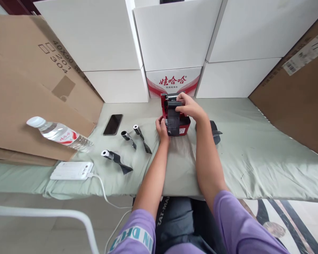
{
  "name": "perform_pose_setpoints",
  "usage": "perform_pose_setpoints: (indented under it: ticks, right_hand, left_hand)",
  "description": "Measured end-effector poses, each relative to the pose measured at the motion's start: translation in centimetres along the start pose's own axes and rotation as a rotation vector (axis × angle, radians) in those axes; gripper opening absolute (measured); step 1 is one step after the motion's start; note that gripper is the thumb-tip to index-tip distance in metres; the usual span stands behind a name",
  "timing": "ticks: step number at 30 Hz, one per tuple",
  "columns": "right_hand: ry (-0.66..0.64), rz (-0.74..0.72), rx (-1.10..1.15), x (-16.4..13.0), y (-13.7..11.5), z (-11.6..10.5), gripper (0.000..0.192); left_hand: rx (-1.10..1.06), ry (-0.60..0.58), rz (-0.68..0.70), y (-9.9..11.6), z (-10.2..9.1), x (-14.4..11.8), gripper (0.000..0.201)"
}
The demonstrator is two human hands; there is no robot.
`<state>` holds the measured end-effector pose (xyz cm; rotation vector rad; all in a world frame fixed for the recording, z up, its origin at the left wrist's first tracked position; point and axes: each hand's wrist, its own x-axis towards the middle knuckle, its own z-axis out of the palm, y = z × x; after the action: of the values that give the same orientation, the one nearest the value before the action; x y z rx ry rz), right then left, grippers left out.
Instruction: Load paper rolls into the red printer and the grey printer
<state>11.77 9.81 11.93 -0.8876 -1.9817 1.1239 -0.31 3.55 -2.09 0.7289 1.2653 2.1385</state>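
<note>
1. Fingers [159, 123] of the left hand [161, 129] close on the red dispenser's [184, 123] near side, bracing it mid-desk [254, 158].
2. Right hand [189, 107] pinches the dark tape roll [173, 118], seating it.
3. Spare rolls [116, 160] wait left.

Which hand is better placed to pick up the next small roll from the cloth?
Probably the left hand. The three small rolls lie on its side, while the right hand rests on top of the red device.
</note>
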Motion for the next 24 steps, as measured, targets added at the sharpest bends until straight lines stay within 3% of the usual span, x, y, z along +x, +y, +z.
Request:
perform_pose_setpoints:
  ticks: [4, 7, 15, 24]
  right_hand:
    - [0.027, 0.005, -0.501, 0.4, 2.4, 0.9, 0.037]
    - [0.054, 0.019, -0.663, 0.5, 3.3, 1.8, 0.037]
    - [0.059, 0.011, -0.562, 0.5, 4.1, 1.0, 0.037]
    - [0.12, 0.127, -0.558, 1.1, 4.9, 2.3, 0.029]
  left_hand:
    - [0.014, 0.023, 0.007, -0.1, 0.0, 0.2, 0.035]
    - [0.002, 0.024, 0.008, 0.0, -0.1, 0.3, 0.034]
    - [0.035, 0.014, 0.032, 0.1, -0.3, 0.4, 0.031]
    - [0.032, 0.035, 0.024, 0.5, 0.1, 0.1, 0.029]
